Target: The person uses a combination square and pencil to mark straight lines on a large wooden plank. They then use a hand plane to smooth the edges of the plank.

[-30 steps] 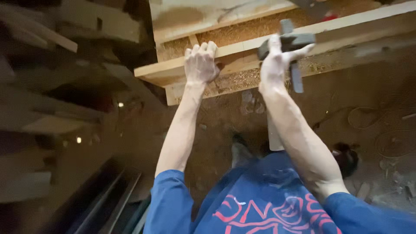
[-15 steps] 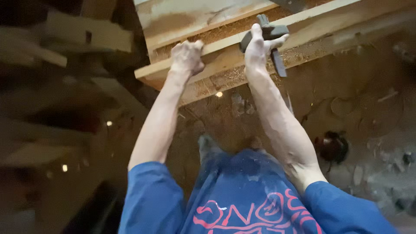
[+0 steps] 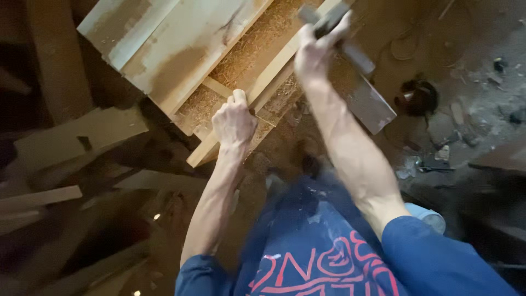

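Left hand (image 3: 234, 121): fingers curled tight over the near end of a narrow wooden strip (image 3: 262, 86), apparently steadying it on the sawdust-strewn bench (image 3: 164, 49); right hand (image 3: 318, 52): fingers wrapped around a dark grey cross-shaped gauge tool (image 3: 339, 38), pressed on the strip farther along; dirt floor (image 3: 471, 98) below.

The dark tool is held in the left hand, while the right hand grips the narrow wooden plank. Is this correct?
Not quite: the hands are swapped. In the head view, the right hand holds the dark tool, and the left hand grips the narrow wooden plank.
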